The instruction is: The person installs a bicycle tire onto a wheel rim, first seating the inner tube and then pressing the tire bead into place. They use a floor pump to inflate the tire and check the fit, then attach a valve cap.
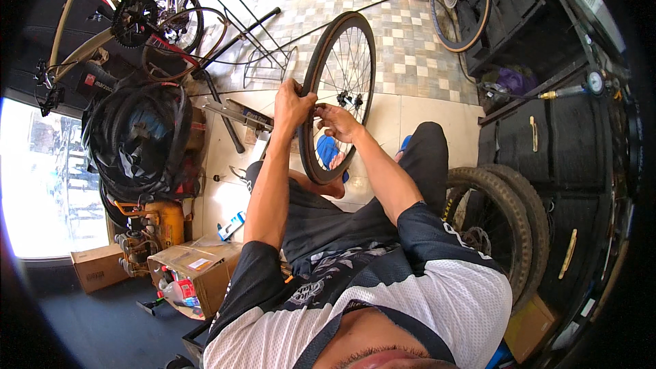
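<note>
A bicycle wheel [318, 55] with a deep black rim, thin spokes and a dark hub stands upright, slightly tilted, in front of me between my legs. My left hand [292, 104] is closed around its near left side, thumb toward the rim. Just to the right, my right hand [340, 123] reaches to the inner side of the rim with bent fingers pinched together. Whatever those fingertips hold is too small to make out. A brownish strip runs along the outer face of the rim below my hands. The wheel's lower part is close to my blue sandal [326, 150].
A metal repair stand arm [249, 115] lies left of the wheel. Beyond it are bicycle frames [85, 51] and a pile of black tyres [137, 143]. An open cardboard box [212, 263] and an orange compressor [164, 222] sit lower left. Knobby-tyred wheels [509, 198] lean beside black drawers [509, 140].
</note>
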The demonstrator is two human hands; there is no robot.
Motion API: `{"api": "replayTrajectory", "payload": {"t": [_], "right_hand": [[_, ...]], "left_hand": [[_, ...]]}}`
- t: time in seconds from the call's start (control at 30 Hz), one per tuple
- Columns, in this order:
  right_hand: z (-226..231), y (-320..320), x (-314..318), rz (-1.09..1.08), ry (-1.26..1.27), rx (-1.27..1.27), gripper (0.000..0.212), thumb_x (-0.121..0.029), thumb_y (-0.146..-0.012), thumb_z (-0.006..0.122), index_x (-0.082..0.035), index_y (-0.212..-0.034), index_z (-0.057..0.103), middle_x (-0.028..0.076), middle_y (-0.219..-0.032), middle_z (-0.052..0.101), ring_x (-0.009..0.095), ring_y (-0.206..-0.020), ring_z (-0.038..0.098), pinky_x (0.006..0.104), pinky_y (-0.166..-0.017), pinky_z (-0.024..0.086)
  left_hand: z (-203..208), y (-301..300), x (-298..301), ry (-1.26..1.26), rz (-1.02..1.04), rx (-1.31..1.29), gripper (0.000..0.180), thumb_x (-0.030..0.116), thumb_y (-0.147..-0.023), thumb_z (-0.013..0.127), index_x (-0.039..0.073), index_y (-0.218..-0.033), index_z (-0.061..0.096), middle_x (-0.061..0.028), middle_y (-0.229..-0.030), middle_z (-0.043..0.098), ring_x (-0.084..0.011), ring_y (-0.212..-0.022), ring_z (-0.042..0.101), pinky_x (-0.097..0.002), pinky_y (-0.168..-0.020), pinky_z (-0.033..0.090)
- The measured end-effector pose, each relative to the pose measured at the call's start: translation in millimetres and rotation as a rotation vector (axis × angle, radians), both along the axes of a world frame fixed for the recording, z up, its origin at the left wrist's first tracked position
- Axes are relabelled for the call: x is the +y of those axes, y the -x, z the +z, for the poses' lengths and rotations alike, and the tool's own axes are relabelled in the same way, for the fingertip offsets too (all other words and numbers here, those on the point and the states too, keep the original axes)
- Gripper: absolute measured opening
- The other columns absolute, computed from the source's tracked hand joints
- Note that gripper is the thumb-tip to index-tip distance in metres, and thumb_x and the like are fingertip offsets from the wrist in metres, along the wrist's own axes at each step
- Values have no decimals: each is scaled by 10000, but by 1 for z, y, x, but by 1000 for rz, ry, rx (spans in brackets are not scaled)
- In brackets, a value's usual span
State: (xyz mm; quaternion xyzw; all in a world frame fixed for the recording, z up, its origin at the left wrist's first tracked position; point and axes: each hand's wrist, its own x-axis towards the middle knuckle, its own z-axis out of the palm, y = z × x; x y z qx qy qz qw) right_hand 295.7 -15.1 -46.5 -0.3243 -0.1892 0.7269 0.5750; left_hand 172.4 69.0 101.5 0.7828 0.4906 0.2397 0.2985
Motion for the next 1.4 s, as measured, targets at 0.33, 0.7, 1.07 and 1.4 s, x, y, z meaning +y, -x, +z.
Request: {"api": "replayTrajectory", "payload": {"t": [0.33,0.7,1.07,1.4], "right_hand": [[-9,-2,16,-94,50,-192,397,-465,-1071,586,-98,-926,630,11,-807,613,183,-769,660,334,-580,488],[-30,-18,16,-192,63,-266,255,-332,-1057,581,-100,-1077,684,43,-921,702,175,-759,685,330,-589,501],[5,-48,-20,-185,35,1,482,-576,-1018,637,-122,-1165,704,-5,-1009,708,150,-821,682,322,-620,511],[6,-56,-34,-336,-90,86,484,-572,-1019,622,-97,-1076,697,22,-1029,705,163,-807,664,328,-587,511]], "left_hand": [[0,-20,4,-8,-37,-9,415,239,-672,801,-80,-809,573,-286,-854,635,-436,-805,646,-493,-741,528],[-8,-49,-8,-63,-109,-39,327,167,-736,774,-61,-847,568,-216,-769,632,-336,-697,609,-479,-670,508],[-18,-82,-11,-150,-139,-100,324,141,-744,756,-73,-879,554,-245,-795,620,-401,-735,608,-489,-746,512],[-5,-108,-33,-299,-169,-57,346,179,-733,752,-75,-867,559,-244,-797,629,-418,-709,609,-507,-710,505]]}}
